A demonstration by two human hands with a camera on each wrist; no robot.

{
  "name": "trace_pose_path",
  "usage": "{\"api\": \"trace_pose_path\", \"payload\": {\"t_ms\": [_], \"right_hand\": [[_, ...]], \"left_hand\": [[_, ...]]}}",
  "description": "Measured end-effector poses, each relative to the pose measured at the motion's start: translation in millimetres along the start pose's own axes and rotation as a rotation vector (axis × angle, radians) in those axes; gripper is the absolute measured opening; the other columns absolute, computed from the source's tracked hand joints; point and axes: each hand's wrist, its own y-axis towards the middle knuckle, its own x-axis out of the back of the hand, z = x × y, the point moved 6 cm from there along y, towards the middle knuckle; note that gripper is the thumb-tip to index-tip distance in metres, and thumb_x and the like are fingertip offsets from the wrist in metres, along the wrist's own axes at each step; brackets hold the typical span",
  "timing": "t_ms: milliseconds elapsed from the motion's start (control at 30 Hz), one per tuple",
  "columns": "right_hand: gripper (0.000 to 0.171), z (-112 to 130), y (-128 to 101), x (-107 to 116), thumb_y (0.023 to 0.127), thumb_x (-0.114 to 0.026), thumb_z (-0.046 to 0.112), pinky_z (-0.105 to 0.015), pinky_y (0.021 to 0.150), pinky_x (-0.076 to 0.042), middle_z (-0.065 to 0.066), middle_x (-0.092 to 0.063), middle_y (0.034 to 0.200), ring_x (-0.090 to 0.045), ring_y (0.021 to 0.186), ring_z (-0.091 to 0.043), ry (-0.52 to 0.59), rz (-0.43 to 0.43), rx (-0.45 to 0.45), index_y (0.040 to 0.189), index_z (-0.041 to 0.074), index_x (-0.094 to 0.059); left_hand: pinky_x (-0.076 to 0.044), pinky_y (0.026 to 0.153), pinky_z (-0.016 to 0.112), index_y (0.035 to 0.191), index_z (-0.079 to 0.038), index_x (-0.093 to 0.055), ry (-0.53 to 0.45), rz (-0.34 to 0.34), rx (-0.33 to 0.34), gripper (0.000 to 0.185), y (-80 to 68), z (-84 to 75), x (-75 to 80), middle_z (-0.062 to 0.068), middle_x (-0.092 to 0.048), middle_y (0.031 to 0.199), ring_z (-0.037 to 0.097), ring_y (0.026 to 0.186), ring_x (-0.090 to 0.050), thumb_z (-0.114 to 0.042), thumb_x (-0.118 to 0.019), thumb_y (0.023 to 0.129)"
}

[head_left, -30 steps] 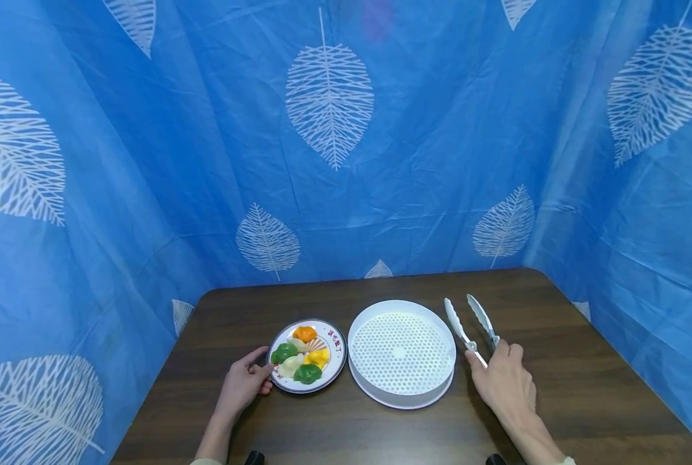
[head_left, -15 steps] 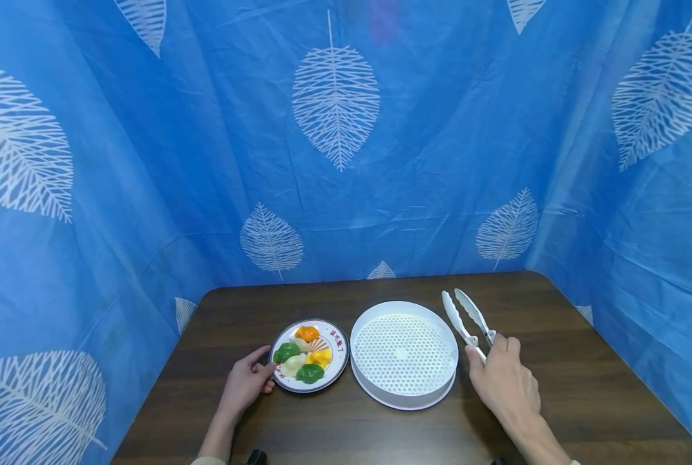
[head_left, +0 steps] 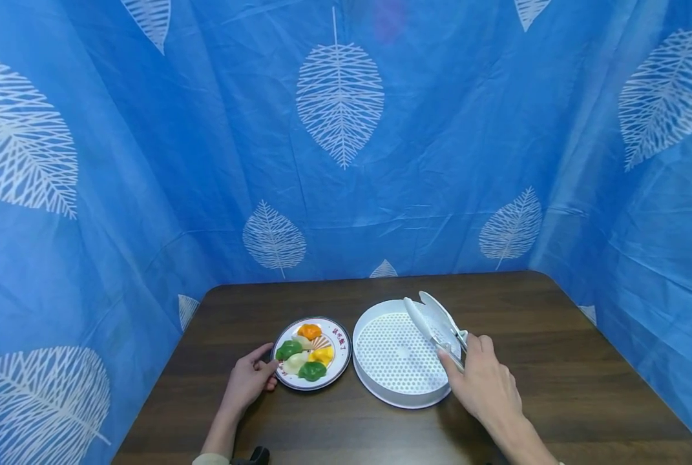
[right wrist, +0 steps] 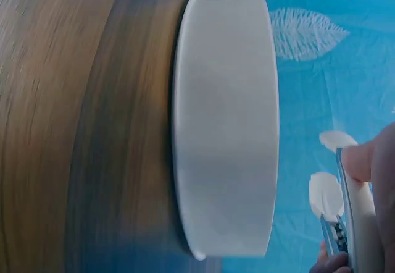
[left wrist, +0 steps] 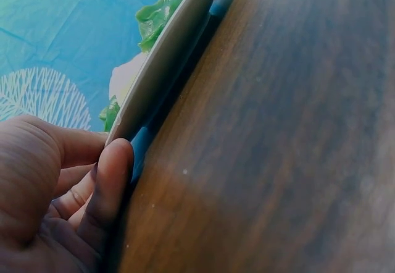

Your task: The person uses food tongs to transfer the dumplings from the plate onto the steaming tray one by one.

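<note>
My left hand (head_left: 249, 376) pinches the near-left rim of a white plate (head_left: 340, 361) between thumb and fingers; the left wrist view shows the grip from the side. On the plate lie several dumplings: orange (head_left: 309, 331), yellow (head_left: 322, 355), green (head_left: 313, 371) and pale ones. My right hand (head_left: 484, 381) holds a pair of tongs (head_left: 433, 323) by the handles, the two tips spread apart with nothing between them. Those tips hang over the right part of a round white steamer tray (head_left: 380, 352) with a perforated floor. In the right wrist view, the tray wall (right wrist: 228, 131) stands below the tongs.
Plate and tray stand side by side, almost touching, on a dark wooden table (head_left: 346, 433). Behind the table hangs a blue curtain (head_left: 439, 161) with white leaf prints. A black object (head_left: 258, 456) shows at the left forearm.
The right hand has moved left with the tongs, from beside the tray to above its right side. The tongs' tips have drawn somewhat closer together. My left hand stays at the plate's rim.
</note>
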Motion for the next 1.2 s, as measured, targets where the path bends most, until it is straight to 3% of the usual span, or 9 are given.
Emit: {"api": "trace_pose_path", "payload": {"t_ms": [200,467,700,1000,1200], "right_hand": [[0.082,20,-5,-6,0.095,-0.059,0.066,-0.052,0.066,-0.058,-0.02,-0.055,0.125,-0.061,0.069,-0.027,0.02,-0.021,0.089,0.139,-0.004,-0.054],[0.07,45,-13,-14,0.094,-0.065,0.06,-0.056,0.073,-0.059,-0.016,-0.06,0.121,-0.069,0.081,-0.037,0.022,-0.042,0.161,0.132,0.001,-0.061],[0.064,73,-17,-23,0.09,-0.072,0.055,-0.051,0.078,-0.061,-0.011,-0.064,0.12,-0.069,0.081,-0.029,0.005,-0.022,0.254,0.128,0.005,-0.065],[0.061,104,-23,-39,0.086,-0.074,0.058,-0.029,0.061,-0.05,-0.001,-0.063,0.105,-0.052,0.07,-0.01,-0.003,0.052,0.386,0.124,0.01,-0.068],[0.056,114,-24,-51,0.088,-0.071,0.061,-0.023,0.053,-0.038,0.004,-0.055,0.094,-0.044,0.062,-0.008,0.001,0.128,0.455,0.118,0.013,-0.067]], "left_hand": [[-0.058,0.06,0.024,0.153,-0.008,-0.049,-0.002,-0.001,-0.008,0.056,1.6,-1.5,-1.0,0.006,-0.06,0.077,0.017,0.066,-0.065,-0.019,-0.065,0.1],[-0.059,0.06,0.025,0.153,-0.008,-0.048,-0.012,0.003,0.001,0.057,2.3,-5.2,-0.7,0.006,-0.06,0.079,0.018,0.067,-0.065,-0.019,-0.065,0.1],[-0.059,0.06,0.025,0.154,-0.01,-0.048,-0.004,-0.004,0.01,0.057,2.7,-7.8,0.0,0.006,-0.061,0.078,0.017,0.067,-0.065,-0.02,-0.065,0.1],[-0.059,0.06,0.026,0.152,-0.008,-0.049,0.007,0.0,0.003,0.056,1.8,-1.0,-0.2,0.007,-0.06,0.077,0.017,0.065,-0.065,-0.018,-0.066,0.1],[-0.06,0.06,0.026,0.153,-0.007,-0.049,0.002,0.003,-0.003,0.056,1.2,1.3,0.0,0.006,-0.06,0.076,0.017,0.065,-0.065,-0.017,-0.066,0.1]]}}
